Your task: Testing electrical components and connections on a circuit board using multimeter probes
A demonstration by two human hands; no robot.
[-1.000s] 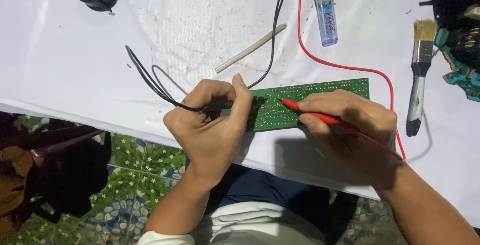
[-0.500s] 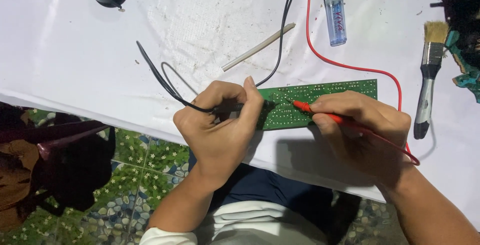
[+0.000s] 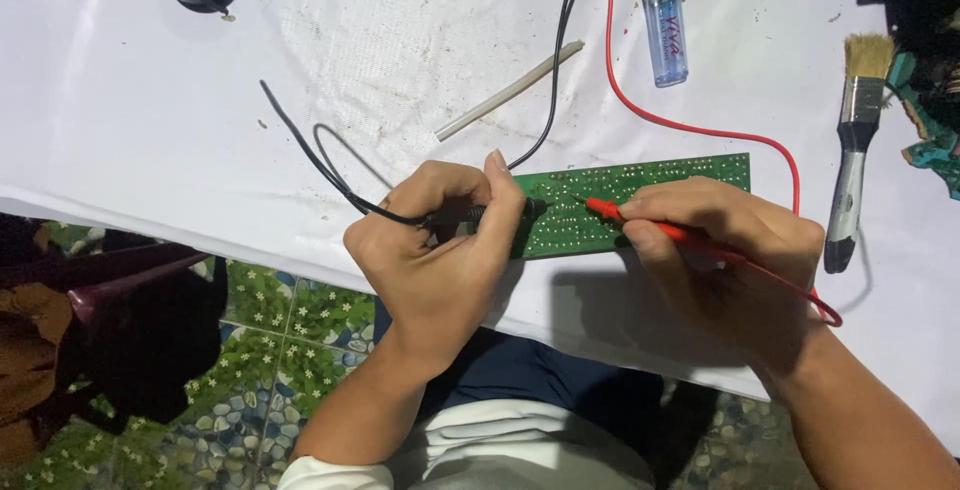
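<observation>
Both forearms are bare to the elbow. The left hand and the right hand wear no gloves, rings or watch. A white sleeve edge shows at the left elbow, above a white top and dark blue trousers

Bright, even light from above on the white table; soft shadows cast toward 6 o'clock under both hands. Sharp centre, no glare; dim floor at 8 o'clock.

Matt white cloth, speckled green circuit board, seemingly glossy plastic lighter.
</observation>
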